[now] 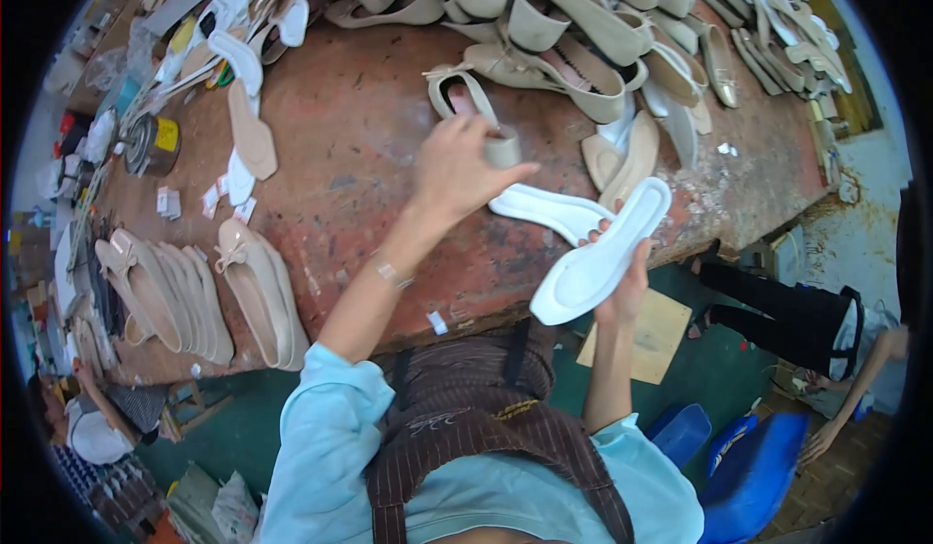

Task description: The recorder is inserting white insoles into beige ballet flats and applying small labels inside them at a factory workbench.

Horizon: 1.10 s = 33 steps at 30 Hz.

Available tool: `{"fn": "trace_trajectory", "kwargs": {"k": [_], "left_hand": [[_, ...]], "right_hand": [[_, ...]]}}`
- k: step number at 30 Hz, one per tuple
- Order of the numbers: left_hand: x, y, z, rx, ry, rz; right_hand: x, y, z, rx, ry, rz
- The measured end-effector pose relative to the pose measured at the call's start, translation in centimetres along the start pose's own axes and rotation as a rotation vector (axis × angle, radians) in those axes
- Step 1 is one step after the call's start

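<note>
My left hand [457, 170] reaches over a beige ballet flat [465, 85] with a bow at its toe. The heel lies between my fingers and my thumb, which is stretched out wide to the right. Slight blur hides whether the fingertips touch the shoe. In my right hand [627, 287] is a white insole [603, 253], gripped from below and tilted, heel end away from me. Just behind it, a second white insole [544, 209] lies slantwise, its right end partly covered by my right fingers and the held one.
Beige flats [583, 19] are heaped at the table's far side; more stand nested in rows [165, 291] at the near left. Loose tan insoles [251, 126] and a tin [154, 146] lie left. Blue chairs [753, 476] and another person [807, 321] are at the right.
</note>
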<state>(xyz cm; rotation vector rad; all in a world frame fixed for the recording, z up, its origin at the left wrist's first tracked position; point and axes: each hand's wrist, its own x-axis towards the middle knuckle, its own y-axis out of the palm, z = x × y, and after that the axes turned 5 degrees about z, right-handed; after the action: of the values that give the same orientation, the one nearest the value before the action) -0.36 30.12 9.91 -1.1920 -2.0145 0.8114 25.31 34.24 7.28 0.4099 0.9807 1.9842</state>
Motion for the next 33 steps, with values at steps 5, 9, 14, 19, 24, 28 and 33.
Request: {"fn": "trace_trajectory", "kwargs": {"k": [5, 9, 14, 19, 24, 28, 33], "left_hand": [[-14.1, -10.8, 3.0, 0.149, -0.179, 0.333], [-23.6, -11.8, 5.3, -0.008, -0.271, 0.247], [-26.3, -8.7, 4.3, 0.097, -0.277, 0.16], [-25.7, -9.3, 6.6, 0.067, -0.236, 0.068], [-27.2, -6.6, 8.4, -0.034, -0.268, -0.129], [-27.6, -4.7, 9.0, -0.102, -0.247, -0.265], [-27.8, -3.5, 9.2, -0.238, -0.229, -0.319]], "right_hand": [[1.6, 1.2, -0.9, -0.254, 0.104, 0.07], [2.2, 4.3, -2.7, -0.574, 0.197, 0.23], [2.6, 10.3, -5.2, -1.376, -0.13, 0.698], [2.2, 11.3, -7.8, -1.634, -0.337, 1.061], [1.8, 11.8, -12.9, -1.592, -0.381, 1.096], [1.7, 13.0, -16.7, -1.514, -0.338, 1.236], [0.8, 13.3, -19.2, -1.385, -0.211, 1.293]]}}
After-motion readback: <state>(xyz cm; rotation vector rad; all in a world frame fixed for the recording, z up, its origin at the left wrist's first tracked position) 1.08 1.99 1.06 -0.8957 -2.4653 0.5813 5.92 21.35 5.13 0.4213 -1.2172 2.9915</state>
